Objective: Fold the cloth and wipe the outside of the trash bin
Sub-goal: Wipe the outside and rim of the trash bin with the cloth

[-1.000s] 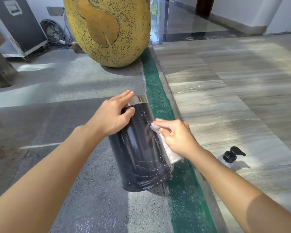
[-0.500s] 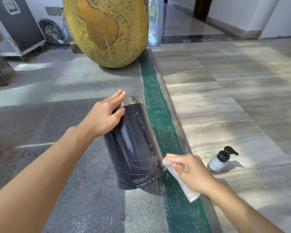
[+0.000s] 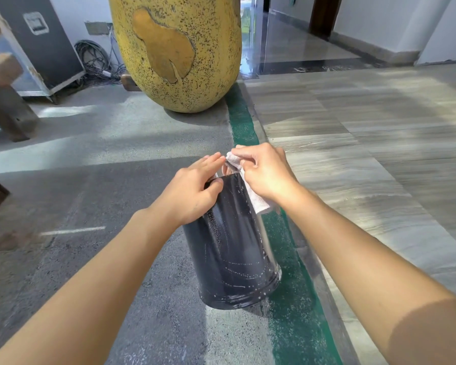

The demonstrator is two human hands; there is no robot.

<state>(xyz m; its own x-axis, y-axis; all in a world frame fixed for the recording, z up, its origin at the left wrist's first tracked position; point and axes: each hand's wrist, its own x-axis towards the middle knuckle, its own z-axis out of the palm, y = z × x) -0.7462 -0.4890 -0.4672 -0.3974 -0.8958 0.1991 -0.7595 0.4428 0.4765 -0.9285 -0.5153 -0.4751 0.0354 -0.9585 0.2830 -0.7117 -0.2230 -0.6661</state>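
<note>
The black trash bin point(image 3: 232, 248), beaded with droplets, is stood tilted on the grey floor point(image 3: 90, 159) beside a green strip point(image 3: 241, 122). Its rim is gripped by the left hand point(image 3: 192, 193), fingers curled. A folded white cloth point(image 3: 257, 200) is pinched by the right hand point(image 3: 265, 175) against the bin's upper side.

No text, brand or number can be read anywhere. A pale label point(image 3: 36, 23) sits on the dark case point(image 3: 41, 46) at upper left, but its print is too blurred to make out. The bin point(image 3: 232, 248) shows no lettering.
</note>
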